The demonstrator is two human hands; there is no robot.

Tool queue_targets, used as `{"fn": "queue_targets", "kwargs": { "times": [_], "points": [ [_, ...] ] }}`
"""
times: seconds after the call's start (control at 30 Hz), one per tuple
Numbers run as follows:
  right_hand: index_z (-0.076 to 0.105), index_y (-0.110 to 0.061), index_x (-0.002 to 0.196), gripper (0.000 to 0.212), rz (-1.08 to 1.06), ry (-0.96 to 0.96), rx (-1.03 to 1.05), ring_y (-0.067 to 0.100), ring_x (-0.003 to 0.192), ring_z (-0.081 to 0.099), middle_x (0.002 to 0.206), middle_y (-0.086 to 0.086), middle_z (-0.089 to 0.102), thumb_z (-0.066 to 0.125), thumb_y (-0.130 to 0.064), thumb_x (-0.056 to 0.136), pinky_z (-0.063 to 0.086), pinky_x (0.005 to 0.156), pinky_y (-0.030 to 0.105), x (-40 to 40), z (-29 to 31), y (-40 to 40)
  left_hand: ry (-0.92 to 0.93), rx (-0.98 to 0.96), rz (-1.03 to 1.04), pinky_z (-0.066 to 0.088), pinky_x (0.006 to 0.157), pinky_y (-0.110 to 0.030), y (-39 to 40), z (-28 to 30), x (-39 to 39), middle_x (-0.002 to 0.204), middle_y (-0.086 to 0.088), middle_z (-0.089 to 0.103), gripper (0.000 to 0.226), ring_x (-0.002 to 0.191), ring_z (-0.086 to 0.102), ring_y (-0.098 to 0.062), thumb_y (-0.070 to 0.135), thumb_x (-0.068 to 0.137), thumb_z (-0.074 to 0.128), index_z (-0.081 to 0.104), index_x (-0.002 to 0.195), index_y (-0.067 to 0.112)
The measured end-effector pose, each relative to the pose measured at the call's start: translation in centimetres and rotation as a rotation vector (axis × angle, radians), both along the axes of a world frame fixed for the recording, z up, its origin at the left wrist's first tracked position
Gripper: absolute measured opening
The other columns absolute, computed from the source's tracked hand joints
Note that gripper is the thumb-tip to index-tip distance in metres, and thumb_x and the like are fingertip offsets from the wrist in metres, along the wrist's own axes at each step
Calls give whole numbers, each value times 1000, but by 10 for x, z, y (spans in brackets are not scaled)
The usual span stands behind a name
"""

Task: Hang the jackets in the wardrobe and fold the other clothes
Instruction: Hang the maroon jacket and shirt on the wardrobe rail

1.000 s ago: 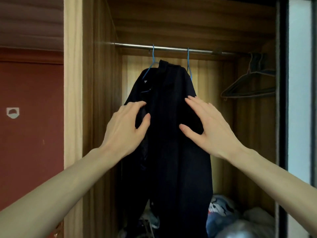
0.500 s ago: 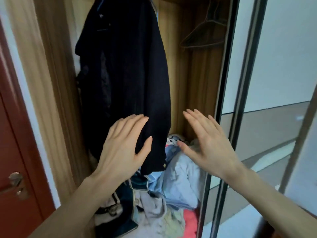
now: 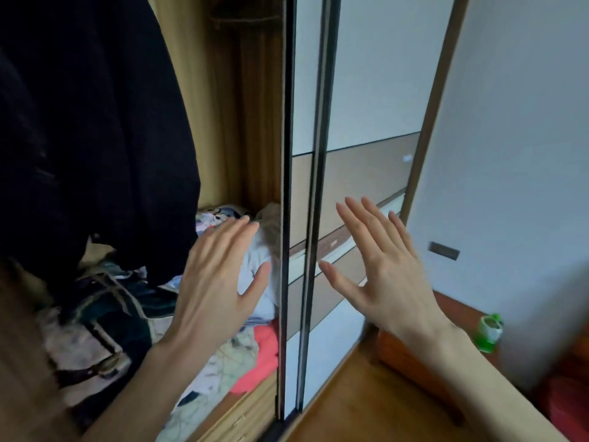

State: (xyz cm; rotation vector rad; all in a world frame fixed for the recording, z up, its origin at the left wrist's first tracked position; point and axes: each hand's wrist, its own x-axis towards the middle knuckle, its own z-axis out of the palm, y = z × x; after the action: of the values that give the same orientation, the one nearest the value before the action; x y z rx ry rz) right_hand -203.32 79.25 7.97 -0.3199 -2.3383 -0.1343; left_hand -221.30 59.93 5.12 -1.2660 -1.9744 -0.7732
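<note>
A dark jacket (image 3: pixel 95 129) hangs inside the wooden wardrobe (image 3: pixel 220 106) at the upper left; its hanger is out of frame. Both my hands are raised, fingers straight and spread, holding nothing. My left hand (image 3: pixel 220 282) hovers in front of the clothes heap, to the right of and below the jacket's hem, apart from it. My right hand (image 3: pixel 382 272) is in front of the sliding door (image 3: pixel 350 90). A heap of loose clothes (image 3: pixel 223 362) fills the wardrobe floor, among them white, light blue and coral pieces.
The sliding door's dark frame (image 3: pixel 287 218) stands between my hands. A reddish wooden cabinet (image 3: pixel 414 362) with a green bottle (image 3: pixel 489 333) is at the lower right by the white wall (image 3: pixel 510 154). Wooden floor (image 3: pixel 350 403) lies below.
My hands came off the hanging jacket and dropped lower. My view swung down and to the right, from the rail to the clothes heap and the sliding door.
</note>
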Motion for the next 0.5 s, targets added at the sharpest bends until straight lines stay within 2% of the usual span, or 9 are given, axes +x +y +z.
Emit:
{"fn": "queue_targets", "kwargs": {
  "times": [0.13,0.27,0.37,0.5],
  "points": [
    [23,-28,165,77,-166,-68,-7,15,160,8,171,-4,23,39,-70,102,11,131,46,60,-17,25,-45,-47,-115,32,121,-47,46,-12,38,155,-4,50,57,146,43,-24,46,104,48,51,149,12],
    [32,-27,161,76,-289,-86,-90,20,159,19,168,-1,32,28,-73,101,22,127,52,116,-40,41,-33,-34,-233,36,117,-44,87,-23,81,147,-6,57,50,139,50,-28,37,101,56,57,143,9],
    [35,-28,161,78,-367,-102,-143,18,159,18,168,-3,32,25,-76,100,19,129,50,155,-56,52,-32,-60,-294,38,116,-44,116,-35,114,146,-6,57,50,137,51,-27,37,101,56,57,142,8],
    [39,-29,158,76,-440,-87,-201,18,157,24,165,-5,37,31,-76,100,22,128,49,206,-73,70,-18,-90,-352,44,108,-47,151,-52,161,136,-8,62,47,127,56,-30,37,101,55,59,137,6]
  ]
}}
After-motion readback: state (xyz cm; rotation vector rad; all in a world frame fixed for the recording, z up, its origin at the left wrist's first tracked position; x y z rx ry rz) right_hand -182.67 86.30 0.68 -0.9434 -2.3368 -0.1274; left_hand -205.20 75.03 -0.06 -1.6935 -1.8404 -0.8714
